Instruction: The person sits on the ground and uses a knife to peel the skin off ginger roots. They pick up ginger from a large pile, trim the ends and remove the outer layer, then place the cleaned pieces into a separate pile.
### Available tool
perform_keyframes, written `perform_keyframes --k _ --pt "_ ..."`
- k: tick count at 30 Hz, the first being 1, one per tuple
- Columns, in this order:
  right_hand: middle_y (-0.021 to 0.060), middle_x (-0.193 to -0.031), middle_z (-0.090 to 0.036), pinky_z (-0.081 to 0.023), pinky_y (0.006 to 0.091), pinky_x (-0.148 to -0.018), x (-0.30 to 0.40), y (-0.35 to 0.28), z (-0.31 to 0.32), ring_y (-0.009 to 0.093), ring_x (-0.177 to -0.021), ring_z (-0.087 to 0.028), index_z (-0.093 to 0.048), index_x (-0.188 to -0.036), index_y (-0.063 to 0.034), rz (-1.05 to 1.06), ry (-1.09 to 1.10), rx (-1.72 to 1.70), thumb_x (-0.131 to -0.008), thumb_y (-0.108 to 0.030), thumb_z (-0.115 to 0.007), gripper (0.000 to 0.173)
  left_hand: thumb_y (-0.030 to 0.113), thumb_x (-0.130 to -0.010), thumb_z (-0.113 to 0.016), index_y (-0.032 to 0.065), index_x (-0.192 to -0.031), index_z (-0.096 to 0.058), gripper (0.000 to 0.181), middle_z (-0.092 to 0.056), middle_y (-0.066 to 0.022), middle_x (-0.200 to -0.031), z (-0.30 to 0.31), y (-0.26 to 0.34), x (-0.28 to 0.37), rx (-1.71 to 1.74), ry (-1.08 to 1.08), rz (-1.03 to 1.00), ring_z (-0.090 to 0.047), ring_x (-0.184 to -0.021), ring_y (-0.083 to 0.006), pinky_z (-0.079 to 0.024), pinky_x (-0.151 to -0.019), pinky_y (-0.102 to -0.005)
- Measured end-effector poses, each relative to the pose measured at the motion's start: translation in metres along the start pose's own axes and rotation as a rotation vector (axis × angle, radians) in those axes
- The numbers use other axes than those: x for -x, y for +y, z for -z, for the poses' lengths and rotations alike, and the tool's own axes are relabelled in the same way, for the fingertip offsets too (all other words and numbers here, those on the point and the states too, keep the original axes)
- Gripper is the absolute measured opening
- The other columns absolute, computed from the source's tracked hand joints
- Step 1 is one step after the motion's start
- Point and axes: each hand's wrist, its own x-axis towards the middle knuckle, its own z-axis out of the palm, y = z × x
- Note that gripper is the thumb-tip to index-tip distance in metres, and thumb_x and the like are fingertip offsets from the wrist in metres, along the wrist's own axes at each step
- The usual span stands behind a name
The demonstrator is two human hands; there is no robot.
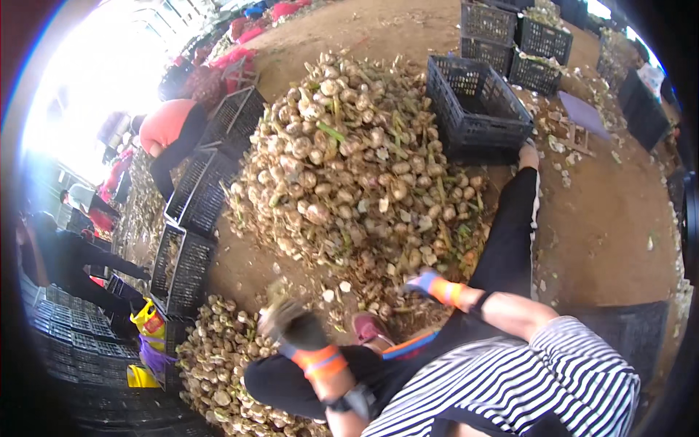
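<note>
My left hand point(306, 329) wears a dark glove with an orange cuff and is strongly blurred. It is over the near edge of a smaller heap of trimmed garlic bulbs point(221, 377). A tan blur lies at its fingers; whether that is garlic or the glove itself is unclear. My right hand point(425, 283), in a bluish glove with an orange cuff, reaches to the lower edge of a large pile of garlic bulbs point(327, 180) with bits of stalk. Its fingers are blurred too, and what they hold cannot be made out.
A black plastic crate point(480, 117) stands beyond my outstretched leg, with stacked crates point(489, 27) behind. More crates point(185, 267) line the left side, near bent-over people point(169, 125). A yellow bag point(147, 322) hangs there. A low stool point(581, 117) stands at right.
</note>
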Motion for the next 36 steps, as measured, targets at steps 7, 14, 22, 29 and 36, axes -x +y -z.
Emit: perform_keyframes --k 7,14,22,29,36 --pt "0.0076 -0.08 -0.065 -0.049 0.0336 -0.042 0.004 0.01 0.043 0.017 -0.054 -0.059 -0.071 -0.087 -0.0078 0.069 0.021 -0.681 -0.079 -0.018 -0.058 0.018 0.014 -0.083 -0.061 0.0044 -0.104 -0.056 0.024 -0.058 -0.0091 -0.101 0.057 0.024 -0.106 -0.778 0.367 -0.191 -0.056 -0.091 -0.0191 -0.048 -0.084 -0.033" --pt "0.0049 -0.086 -0.069 -0.049 0.0264 -0.063 0.035 0.006 0.049 0.012 -0.071 -0.062 -0.07 -0.092 -0.0054 0.24 0.031 -0.456 -0.081 -0.013 -0.06 0.017 0.011 -0.073 -0.061 0.0113 -0.124 -0.049 0.053 -0.049 -0.0145 -0.125 0.12 -0.073 -0.231 -2.916 -0.694 0.086 -0.046 -0.115 -0.0366 -0.038 -0.098 -0.0387" --pt "-0.0043 -0.068 -0.061 -0.041 0.0196 -0.047 0.023 -0.005 0.059 0.004 -0.054 -0.049 -0.07 -0.094 -0.0072 0.328 0.135 -0.545 -0.082 -0.011 -0.061 0.016 0.02 -0.076 -0.07 0.0105 -0.106 -0.059 0.033 -0.063 -0.0042 -0.096 0.067 -0.068 -0.206 -1.615 -0.115 0.231 -0.06 -0.079 -0.0151 -0.049 -0.068 -0.0244" --pt "0.0043 -0.088 -0.065 -0.047 0.02 -0.061 0.039 -0.084 0.021 0.008 -0.07 -0.059 -0.061 -0.107 0.0067 0.659 -0.123 -0.808 -0.087 0.001 -0.049 0.024 0.029 -0.092 -0.052 0.0022 -0.098 -0.054 0.027 -0.059 -0.0073 -0.088 0.02 -0.07 -0.064 -0.551 0.029 0.479 -0.058 -0.077 -0.0165 -0.049 -0.073 -0.0281" --pt "0.0025 -0.09 -0.066 -0.049 0.0248 -0.065 0.042 -0.059 -0.003 0.008 -0.073 -0.059 -0.063 -0.1 0.0021 0.615 -0.049 -0.708 -0.088 -0.014 -0.058 0.021 -0.003 -0.073 -0.07 0.0036 -0.134 -0.031 0.073 -0.055 -0.0118 -0.115 0.023 -0.084 0.017 -0.993 -0.046 0.611 -0.057 -0.104 -0.02 -0.046 -0.095 -0.0356"
